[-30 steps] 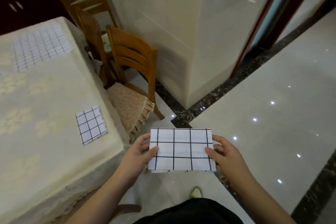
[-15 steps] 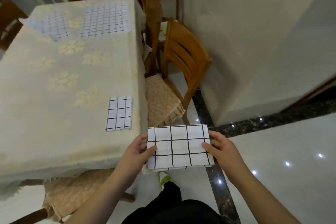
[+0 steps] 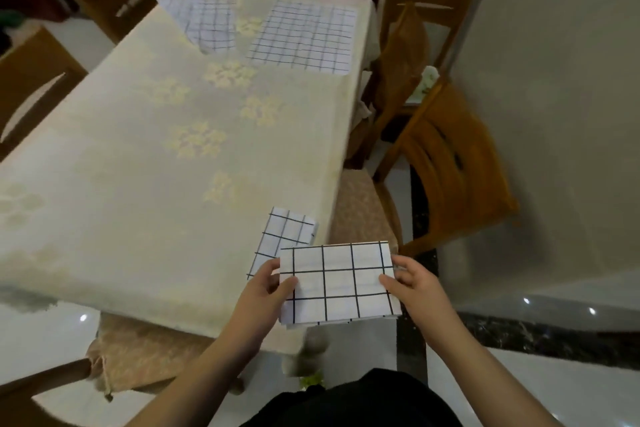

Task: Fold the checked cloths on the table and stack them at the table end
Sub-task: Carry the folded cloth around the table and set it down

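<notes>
You are gripping a folded checked cloth (image 3: 337,282) with both hands, your left hand (image 3: 265,291) pinching its left edge and your right hand (image 3: 414,288) its right edge, holding it just over the table (image 3: 138,166) corner, partly overlapping another folded cloth (image 3: 284,236) lying there.

No text, label, brand, number or sign can be read anywhere. Only a plain black grid is carried by the folded cloth (image 3: 337,282) and by the other checked cloths (image 3: 304,36) on the table (image 3: 138,184); a pale flower pattern, without lettering, is borne by the tablecloth.
</notes>
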The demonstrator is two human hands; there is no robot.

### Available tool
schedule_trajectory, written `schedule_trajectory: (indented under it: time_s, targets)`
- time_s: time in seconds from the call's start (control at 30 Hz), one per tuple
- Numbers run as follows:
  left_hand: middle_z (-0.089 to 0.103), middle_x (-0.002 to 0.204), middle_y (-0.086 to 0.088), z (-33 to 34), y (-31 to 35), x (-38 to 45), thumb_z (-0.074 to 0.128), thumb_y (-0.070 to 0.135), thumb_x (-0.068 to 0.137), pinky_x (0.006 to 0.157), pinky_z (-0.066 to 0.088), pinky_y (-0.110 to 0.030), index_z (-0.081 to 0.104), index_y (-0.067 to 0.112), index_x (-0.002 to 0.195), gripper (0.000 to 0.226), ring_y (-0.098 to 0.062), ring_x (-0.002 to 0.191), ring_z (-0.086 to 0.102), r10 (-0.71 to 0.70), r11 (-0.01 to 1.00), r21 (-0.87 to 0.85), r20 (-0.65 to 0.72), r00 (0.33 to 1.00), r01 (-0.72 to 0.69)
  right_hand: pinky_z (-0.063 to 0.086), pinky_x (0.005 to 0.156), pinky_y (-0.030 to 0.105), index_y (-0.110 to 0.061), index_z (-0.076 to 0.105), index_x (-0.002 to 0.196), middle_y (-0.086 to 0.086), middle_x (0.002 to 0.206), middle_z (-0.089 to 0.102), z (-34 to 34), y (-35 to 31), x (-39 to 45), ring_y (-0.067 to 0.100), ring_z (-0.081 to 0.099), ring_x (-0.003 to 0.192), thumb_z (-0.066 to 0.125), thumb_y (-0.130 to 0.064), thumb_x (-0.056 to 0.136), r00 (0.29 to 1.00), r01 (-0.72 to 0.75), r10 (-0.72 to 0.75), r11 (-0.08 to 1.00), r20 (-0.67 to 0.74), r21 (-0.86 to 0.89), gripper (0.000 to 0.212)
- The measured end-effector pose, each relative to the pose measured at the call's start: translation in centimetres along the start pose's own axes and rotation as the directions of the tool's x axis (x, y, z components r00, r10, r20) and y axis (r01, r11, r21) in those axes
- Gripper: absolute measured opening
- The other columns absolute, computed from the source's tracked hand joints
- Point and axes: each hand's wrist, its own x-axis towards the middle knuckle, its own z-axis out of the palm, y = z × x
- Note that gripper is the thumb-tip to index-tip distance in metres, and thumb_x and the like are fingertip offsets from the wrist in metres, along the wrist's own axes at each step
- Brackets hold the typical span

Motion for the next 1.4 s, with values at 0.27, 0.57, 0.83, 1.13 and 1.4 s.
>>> schedule_trajectory:
  time_s: [0.27, 0.57, 0.83, 1.13, 1.4]
  targets:
    - [0.071, 0.098, 0.017, -1.1, -0.3, 2.7, 0.052, 0.018, 0.099, 0.071, 0.048, -0.014, 0.053, 0.036, 0.116, 0.025, 0.009, 0.085, 0.065, -0.073, 0.997, -0.033, -0.213, 0.974, 0.067, 0.057, 0.071, 0.023, -0.013, 0.056, 0.125, 0.005, 0.099, 0.076, 3.3, -2.1, 9.0, 0.018, 0.073, 0.09, 0.066, -0.008, 0.09, 0.984, -0.017, 0.05, 0.981, 0.17, -0.194, 0.037]
    - [0.071, 0.097, 0.014, 0.9, -2.4, 5.2, 0.06, 0.023, 0.094, 0.079, 0.056, -0.027, 0.055, 0.034, 0.107, 0.018, 0.0, 0.082, 0.067, -0.292, 0.956, -0.157, -0.464, 0.836, 0.247, 0.051, 0.064, 0.012, -0.008, 0.06, 0.117, 0.007, 0.091, 0.069, 6.9, -4.0, 20.6, 0.013, 0.065, 0.079, 0.066, -0.008, 0.09, 0.889, 0.178, 0.105, 0.817, 0.445, -0.548, 0.027]
    - [0.069, 0.079, 0.001, 3.5, -3.3, 6.8, 0.056, 0.021, 0.097, 0.075, 0.058, -0.036, 0.06, 0.025, 0.095, 0.006, -0.014, 0.074, 0.067, -0.507, 0.862, -0.4, -0.67, 0.543, 0.311, 0.043, 0.06, 0.007, -0.019, 0.06, 0.101, -0.003, 0.088, 0.063, 11.0, -5.5, 26.2, 0.01, 0.058, 0.077, 0.069, -0.016, 0.089, 0.782, 0.408, 0.147, 0.615, 0.606, -0.675, 0.015]
    - [0.063, 0.076, 0.004, 5.4, -4.1, 7.5, 0.061, 0.02, 0.093, 0.057, 0.036, -0.015, 0.06, 0.022, 0.082, 0.011, -0.008, 0.07, 0.057, -0.575, 0.815, -0.474, -0.729, 0.372, 0.333, 0.044, 0.073, 0.023, -0.019, 0.064, 0.101, -0.007, 0.086, 0.064, 13.6, -4.6, 29.3, 0.009, 0.06, 0.081, 0.072, -0.024, 0.086, 0.682, 0.56, 0.228, 0.449, 0.695, -0.696, 0.017]
    - [0.067, 0.081, 0.007, 4.8, -4.8, 8.2, 0.06, 0.024, 0.093, 0.062, 0.041, -0.016, 0.065, 0.022, 0.092, 0.006, -0.01, 0.077, 0.061, -0.588, 0.804, -0.481, -0.732, 0.344, 0.351, 0.042, 0.062, 0.016, -0.019, 0.067, 0.098, -0.006, 0.082, 0.066, 14.2, -4.4, 30.4, 0.007, 0.061, 0.075, 0.071, -0.028, 0.087, 0.658, 0.63, 0.197, 0.384, 0.727, -0.675, 0.015]
